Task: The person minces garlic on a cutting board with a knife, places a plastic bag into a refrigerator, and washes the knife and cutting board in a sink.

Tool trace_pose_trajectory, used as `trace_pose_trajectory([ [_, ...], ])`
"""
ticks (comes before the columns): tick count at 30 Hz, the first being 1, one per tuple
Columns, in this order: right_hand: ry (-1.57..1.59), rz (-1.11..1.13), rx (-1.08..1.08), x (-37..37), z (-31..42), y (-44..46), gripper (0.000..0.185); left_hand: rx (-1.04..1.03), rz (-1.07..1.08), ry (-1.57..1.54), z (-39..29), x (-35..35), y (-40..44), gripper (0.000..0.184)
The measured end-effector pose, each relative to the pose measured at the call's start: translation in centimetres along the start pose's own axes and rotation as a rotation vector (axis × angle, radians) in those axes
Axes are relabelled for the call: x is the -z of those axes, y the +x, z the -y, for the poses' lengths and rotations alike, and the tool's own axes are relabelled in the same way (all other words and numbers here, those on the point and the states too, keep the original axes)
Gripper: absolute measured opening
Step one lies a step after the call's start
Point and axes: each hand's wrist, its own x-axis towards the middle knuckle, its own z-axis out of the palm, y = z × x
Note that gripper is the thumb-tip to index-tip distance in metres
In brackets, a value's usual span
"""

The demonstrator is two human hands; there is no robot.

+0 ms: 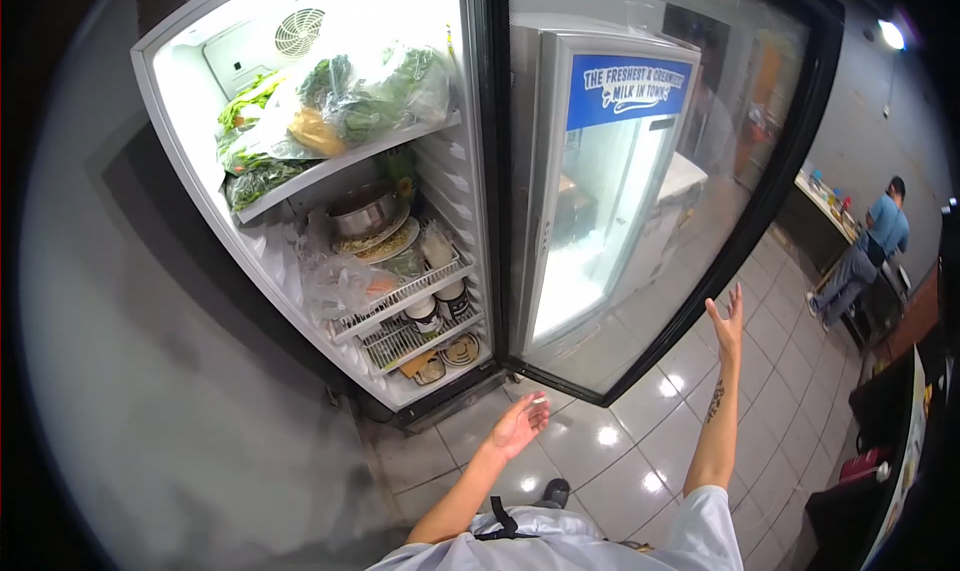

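Note:
My right hand (728, 323) is raised, fingers spread, beside the dark-framed edge of an open glass fridge door (660, 371); I cannot tell whether it touches the frame. Lower and to the left, my left hand (518, 427) is in front of the fridge, palm up with loosely curled fingers. A small pale spot shows at its fingers, too small to name. Inside the lit fridge (300, 176), bags of leafy greens (370, 96) fill the top shelf. A metal pot (363, 211) rests on a plate (385, 246) below, with jars (424, 314) underneath.
Through the door glass appears a second lit cooler (590, 191) with a blue milk sign (628, 89). A person (875, 236) in a blue shirt stands at a counter (825, 201) on the far right. Grey tiles (760, 371) cover the floor; a dark counter (905, 451) edges the right.

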Motion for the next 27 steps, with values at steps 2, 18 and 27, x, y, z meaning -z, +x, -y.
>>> trace_pose_trajectory([
  [2,0.071,0.104,0.061,-0.1,-0.1,1.2,0.088,0.017,0.011,0.031,2.1,-1.2,1.2,0.032],
  [18,0.218,0.398,-0.099,0.8,3.8,-6.1,0.044,-0.399,-0.076,0.680,4.9,-11.5,0.3,0.038],
  [27,-0.230,1.270,0.017,2.2,16.4,-13.4,0.031,-0.937,0.116,1.335,2.0,-18.8,-6.7,0.085],
])
